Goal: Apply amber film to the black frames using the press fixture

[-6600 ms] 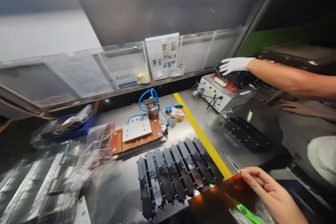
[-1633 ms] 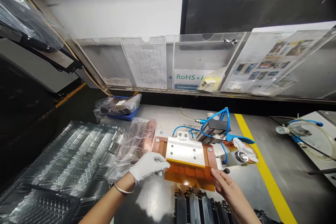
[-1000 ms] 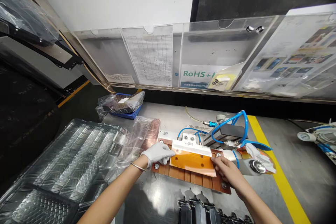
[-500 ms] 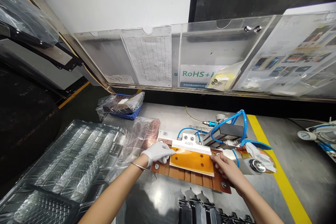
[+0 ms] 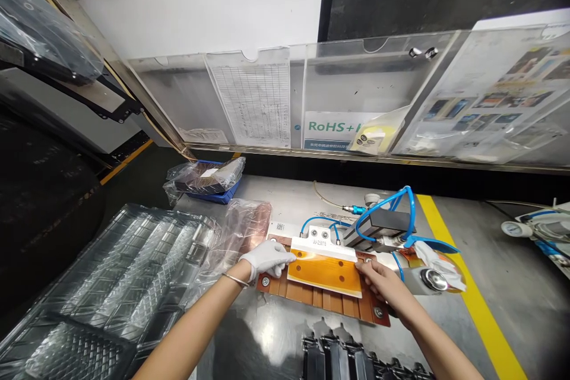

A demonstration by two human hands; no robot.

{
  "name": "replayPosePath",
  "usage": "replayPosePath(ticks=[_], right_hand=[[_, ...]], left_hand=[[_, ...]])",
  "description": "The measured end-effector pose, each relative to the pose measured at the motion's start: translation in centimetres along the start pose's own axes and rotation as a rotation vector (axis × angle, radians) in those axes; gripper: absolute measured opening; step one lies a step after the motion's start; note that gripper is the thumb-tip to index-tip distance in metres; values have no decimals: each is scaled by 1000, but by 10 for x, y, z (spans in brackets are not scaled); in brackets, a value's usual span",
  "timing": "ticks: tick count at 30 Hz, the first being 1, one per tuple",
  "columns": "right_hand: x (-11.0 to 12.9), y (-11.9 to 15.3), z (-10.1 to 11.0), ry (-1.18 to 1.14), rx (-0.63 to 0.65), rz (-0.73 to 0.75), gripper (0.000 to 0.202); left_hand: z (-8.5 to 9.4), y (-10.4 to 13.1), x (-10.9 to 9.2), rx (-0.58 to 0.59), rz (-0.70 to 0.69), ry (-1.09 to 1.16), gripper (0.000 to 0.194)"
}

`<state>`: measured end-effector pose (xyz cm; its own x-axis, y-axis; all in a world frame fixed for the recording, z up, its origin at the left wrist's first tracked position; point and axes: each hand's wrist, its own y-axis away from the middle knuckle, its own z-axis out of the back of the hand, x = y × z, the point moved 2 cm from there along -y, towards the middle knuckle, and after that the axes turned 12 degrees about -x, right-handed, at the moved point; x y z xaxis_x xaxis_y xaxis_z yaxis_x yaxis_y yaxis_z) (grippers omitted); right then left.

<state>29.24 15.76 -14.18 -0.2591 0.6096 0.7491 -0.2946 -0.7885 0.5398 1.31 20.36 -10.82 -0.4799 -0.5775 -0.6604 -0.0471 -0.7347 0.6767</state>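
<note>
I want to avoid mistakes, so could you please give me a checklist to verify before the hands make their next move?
1. Left hand holding the orange sheet near its left edge: ok.
2. Right hand holding it near its right edge: ok.
3. Sheet over the white plate: ok, dark round spots show through.
4. Sheet pressed fully flat: cannot tell.
5. Both hands gloved: not ok, only the left is.
6. Black parts apart from the brown base: ok, a gap shows.
</note>
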Motion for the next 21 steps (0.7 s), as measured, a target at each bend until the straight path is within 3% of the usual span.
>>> replayPosePath(ticks=[9,13,16,18,19,21], right_hand=[[7,-5,11,233,-83,178,41],[8,-2,28,324,-146,195,45],[5,12,43,325,-191,200,47],[-2,27,51,302,-189,209,50],[-9,36,53,284,-176,210,52],[-28,55,55,221,-129,197,54]], left_hand=[[0,2,6,-36,20,-102,46],[9,6,9,-142,5,-173,43],[22,28,16,-327,-60,-277,43],[21,54,30,-459,-116,-336,42],[14,69,41,-500,-128,-346,38],[-11,99,71,-449,-123,-248,32]])
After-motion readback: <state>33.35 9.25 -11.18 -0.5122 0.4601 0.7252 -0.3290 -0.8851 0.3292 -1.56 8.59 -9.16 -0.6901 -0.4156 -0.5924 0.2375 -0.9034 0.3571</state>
